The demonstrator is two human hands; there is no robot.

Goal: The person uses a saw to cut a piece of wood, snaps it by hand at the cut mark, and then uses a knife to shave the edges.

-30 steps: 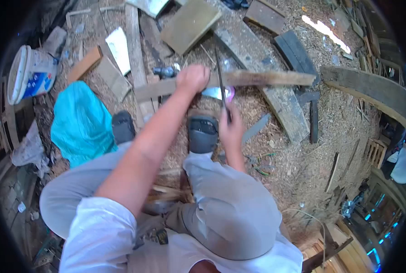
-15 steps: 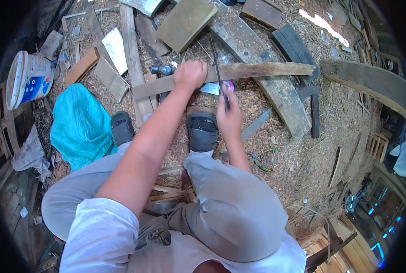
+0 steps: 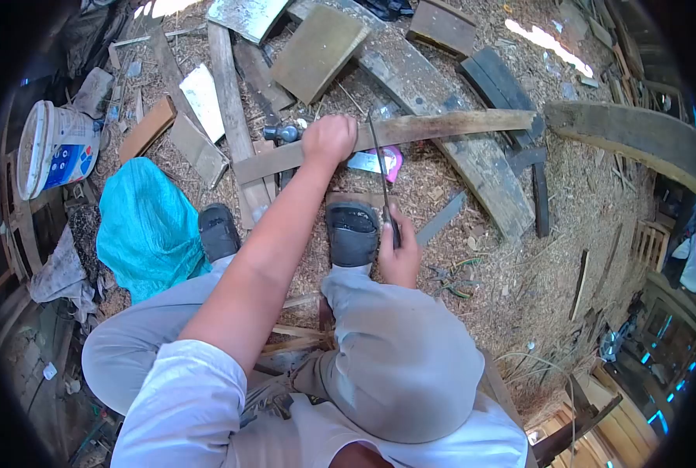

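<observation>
A long, slightly curved wooden strip [image 3: 457,123] lies across other boards in front of me. My left hand [image 3: 330,140] is closed over it, left of the saw. In my right hand [image 3: 400,257] is the dark handle of a handsaw [image 3: 381,168], just beside my right shoe. Its thin blade, seen nearly edge-on, points away from me and crosses the strip near its tip. Under the strip lies a pink-edged object [image 3: 395,162] with a shiny flat part. A hammer [image 3: 283,134] rests left of my left hand.
A thick board [image 3: 473,171] supports the strip on the right. Dark blocks [image 3: 500,82] and a curved beam [image 3: 629,136] lie beyond. At left are a teal sack [image 3: 149,226] and a white bucket [image 3: 59,148]. Pliers [image 3: 457,285] lie on the shaving-strewn ground.
My right hand has drawn the saw back toward my body, so less of the blade reaches past the strip. My left hand stays on the strip. The view has shifted slightly.
</observation>
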